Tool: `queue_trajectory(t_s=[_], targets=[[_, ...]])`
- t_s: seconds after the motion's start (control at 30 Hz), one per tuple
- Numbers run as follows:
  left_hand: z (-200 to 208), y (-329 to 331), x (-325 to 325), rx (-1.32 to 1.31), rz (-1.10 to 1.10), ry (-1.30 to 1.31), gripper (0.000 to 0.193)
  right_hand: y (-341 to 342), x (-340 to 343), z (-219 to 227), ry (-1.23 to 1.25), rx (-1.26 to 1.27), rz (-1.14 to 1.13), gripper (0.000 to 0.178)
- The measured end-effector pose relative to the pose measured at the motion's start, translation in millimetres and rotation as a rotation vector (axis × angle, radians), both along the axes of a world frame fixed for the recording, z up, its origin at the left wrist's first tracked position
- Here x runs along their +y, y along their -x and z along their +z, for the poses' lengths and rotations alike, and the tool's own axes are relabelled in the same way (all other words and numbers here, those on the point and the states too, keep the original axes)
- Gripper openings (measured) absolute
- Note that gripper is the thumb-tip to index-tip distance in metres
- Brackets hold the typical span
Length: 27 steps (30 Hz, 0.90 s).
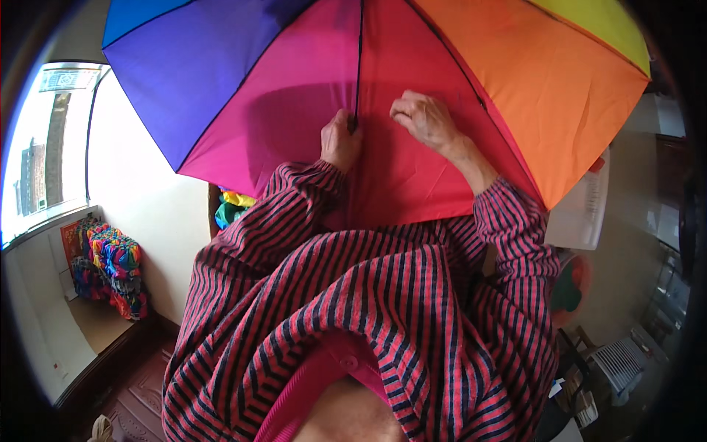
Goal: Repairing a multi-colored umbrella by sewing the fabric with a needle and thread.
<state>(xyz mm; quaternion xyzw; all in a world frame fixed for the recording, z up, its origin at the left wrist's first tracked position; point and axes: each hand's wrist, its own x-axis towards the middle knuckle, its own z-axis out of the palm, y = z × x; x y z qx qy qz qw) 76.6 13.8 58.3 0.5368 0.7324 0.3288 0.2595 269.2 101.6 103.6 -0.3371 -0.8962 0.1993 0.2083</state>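
Note:
An opened umbrella (427, 169) with purple, pink, red, orange and yellow panels spreads across the upper part of the head view, its dark ribs showing. My left hand (339, 142) is closed on the dark rib between the pink and red panels, where a short black piece shows by the fingertips. In front of the red panel, my right hand (426, 120) is raised with its fingers pinched together. Whatever those fingers hold, if anything, is too small to make out. Striped sleeves cover both forearms.
Bundles of multicoloured folded fabric (114, 261) are stacked on a ledge at the left, below a bright window (48, 147). More coloured fabric (234, 208) shows beneath the umbrella's left edge. At the right are a round tub (571, 291) and a striped stool-like seat (617, 362).

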Motion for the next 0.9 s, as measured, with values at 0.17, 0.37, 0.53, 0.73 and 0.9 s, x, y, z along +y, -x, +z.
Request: queue_trajectory(t_s=[0.17, 0.37, 0.53, 0.73, 0.9], targets=[[-2, -4, 6, -0.003, 0.007, -0.121, 0.015, 11, -2, -14, -0.152, -0.142, 0.056, 0.013], [-1, -1, 4, -0.549, 0.235, 0.226, 0.015, 42, -2, -26, -0.211, -0.021, -0.295, 0.015], [-1, -1, 2, -0.588, 0.253, 0.256, 0.015, 61, -20, -44, -0.249, 0.055, -0.426, 0.012], [2, 2, 1, -0.640, 0.271, 0.296, 0.014, 59, -42, -46, -0.098, -0.044, -0.291, 0.011], [6, -1, 4, -0.687, 0.273, 0.295, 0.010, 56, -36, -47, -0.039, -0.070, -0.202, 0.010]])
